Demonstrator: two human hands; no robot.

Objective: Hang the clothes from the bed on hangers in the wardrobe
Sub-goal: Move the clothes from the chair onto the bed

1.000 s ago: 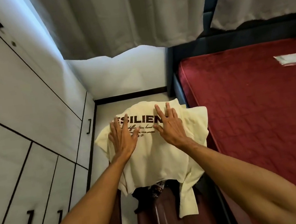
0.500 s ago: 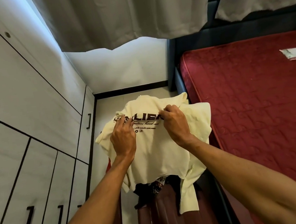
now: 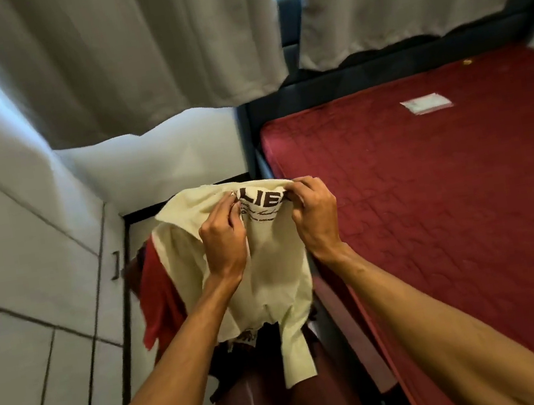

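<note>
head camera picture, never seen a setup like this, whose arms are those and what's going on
There is no machine here: a person wears a camera on the head, looking forward and down, so the two arms are their own. The left hand and right hand both pinch a cream t-shirt with dark lettering, bunching it between them. Beneath it a red garment shows. On the left are white wardrobe doors; on the right, a red mattress bearing a small white label.

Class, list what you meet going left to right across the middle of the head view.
Wardrobe doors → red garment → left hand → right hand → red mattress. Both hands pinch the cream shirt.
</note>
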